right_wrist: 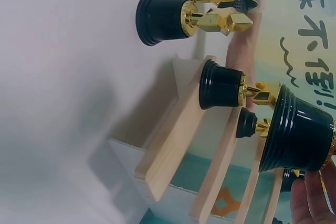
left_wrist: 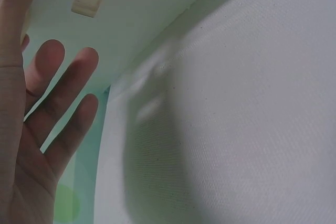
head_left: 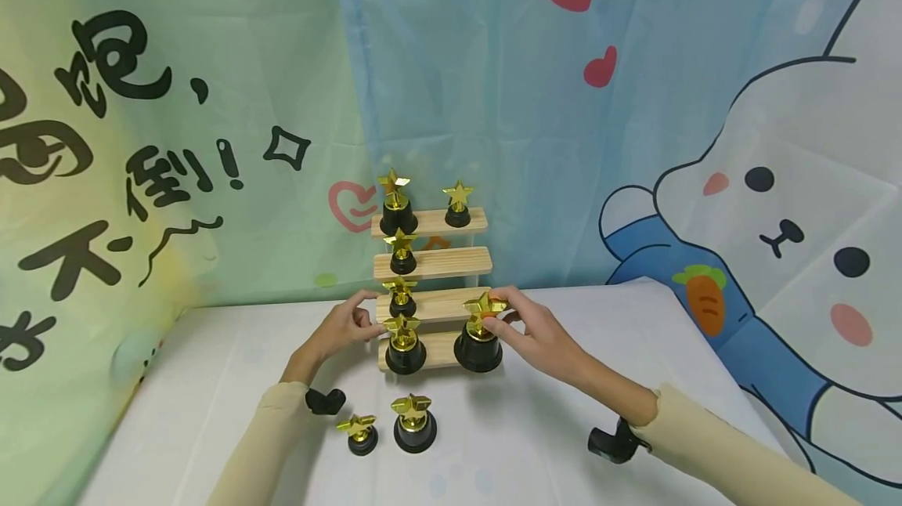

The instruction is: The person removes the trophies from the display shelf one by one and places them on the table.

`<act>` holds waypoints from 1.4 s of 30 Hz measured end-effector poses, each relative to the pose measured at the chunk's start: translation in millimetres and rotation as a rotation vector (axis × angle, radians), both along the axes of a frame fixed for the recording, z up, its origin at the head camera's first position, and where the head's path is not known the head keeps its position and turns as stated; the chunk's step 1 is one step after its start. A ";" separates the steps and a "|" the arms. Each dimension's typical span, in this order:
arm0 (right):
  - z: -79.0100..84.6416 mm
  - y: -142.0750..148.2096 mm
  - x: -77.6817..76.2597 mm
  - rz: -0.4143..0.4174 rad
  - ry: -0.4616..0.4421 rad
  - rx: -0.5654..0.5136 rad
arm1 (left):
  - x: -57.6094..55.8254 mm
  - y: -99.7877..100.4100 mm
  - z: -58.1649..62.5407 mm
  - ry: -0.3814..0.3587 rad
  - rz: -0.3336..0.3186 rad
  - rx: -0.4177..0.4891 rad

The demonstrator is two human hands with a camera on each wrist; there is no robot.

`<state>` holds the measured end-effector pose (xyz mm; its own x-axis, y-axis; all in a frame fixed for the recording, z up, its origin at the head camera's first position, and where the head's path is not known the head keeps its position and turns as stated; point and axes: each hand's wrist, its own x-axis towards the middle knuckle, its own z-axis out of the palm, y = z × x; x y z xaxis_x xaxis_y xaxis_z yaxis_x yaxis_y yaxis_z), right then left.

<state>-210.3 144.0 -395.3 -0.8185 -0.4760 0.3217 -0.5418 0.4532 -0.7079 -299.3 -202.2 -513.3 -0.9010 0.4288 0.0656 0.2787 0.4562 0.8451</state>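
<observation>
My right hand (head_left: 535, 331) grips a large gold star trophy (head_left: 479, 349) by its top, at the right end of the lowest board of a wooden tiered shelf (head_left: 441, 349). In the right wrist view, the trophy's black base (right_wrist: 300, 132) hangs off the board, with my fingers (right_wrist: 315, 195) beside it. My left hand (head_left: 345, 331) is at the shelf's left side, near another star trophy (head_left: 405, 356) on the lowest board; whether it touches that trophy, I cannot tell. Its fingers (left_wrist: 73, 77) look loosely extended and spread in the left wrist view.
Smaller star trophies stand on the left ends of the upper boards, including one (head_left: 402, 257), and another (head_left: 457, 212) sits at the top right. Two trophies, one small (head_left: 362, 440) and one larger (head_left: 415, 431), stand on the white table (head_left: 535, 443) before the shelf. A printed curtain (head_left: 458, 99) hangs behind.
</observation>
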 end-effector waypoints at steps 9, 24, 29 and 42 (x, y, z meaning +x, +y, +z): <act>-3.5 1.7 6.7 0.020 -0.001 0.006 | 16.8 6.3 29.0 -0.008 -0.022 0.000; -5.3 0.2 13.2 0.022 0.015 -0.001 | 3.3 1.8 3.6 0.011 0.005 0.012; -8.9 0.7 14.5 0.027 0.020 -0.007 | -0.7 -0.3 -3.8 0.025 0.013 0.031; -32.1 -0.4 20.6 0.037 -0.001 -0.005 | -1.3 -1.2 -4.0 0.038 -0.007 0.049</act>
